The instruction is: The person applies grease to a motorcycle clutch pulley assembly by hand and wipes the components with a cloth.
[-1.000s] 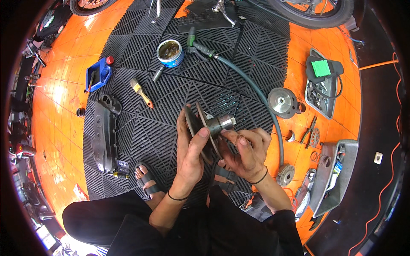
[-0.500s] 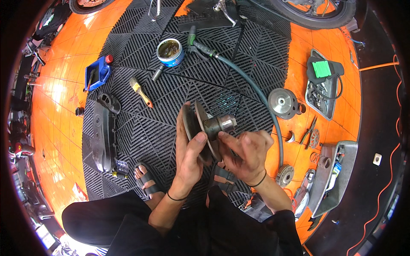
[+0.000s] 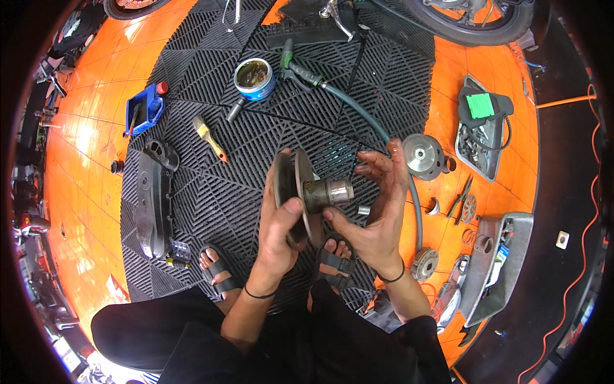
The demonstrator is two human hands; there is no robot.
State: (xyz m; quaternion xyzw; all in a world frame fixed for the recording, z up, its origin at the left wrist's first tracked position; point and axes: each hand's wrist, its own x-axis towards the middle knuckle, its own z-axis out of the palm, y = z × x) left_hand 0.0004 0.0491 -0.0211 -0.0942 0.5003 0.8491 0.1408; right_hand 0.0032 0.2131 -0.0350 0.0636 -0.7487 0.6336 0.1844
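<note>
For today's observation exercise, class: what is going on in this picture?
A person sits on a black ribbed floor mat and holds up a greasy metal pulley with a hub. The left hand grips the disc's edge; the right hand cups the hub end, fingers spread. An open grease tin, a paintbrush and other parts lie around.

Held pulley (image 3: 307,195) dull grey-silver; beneath it black ribbed mat (image 3: 211,192) on orange floor (image 3: 83,128); beyond, blue-white tin (image 3: 254,79).
</note>
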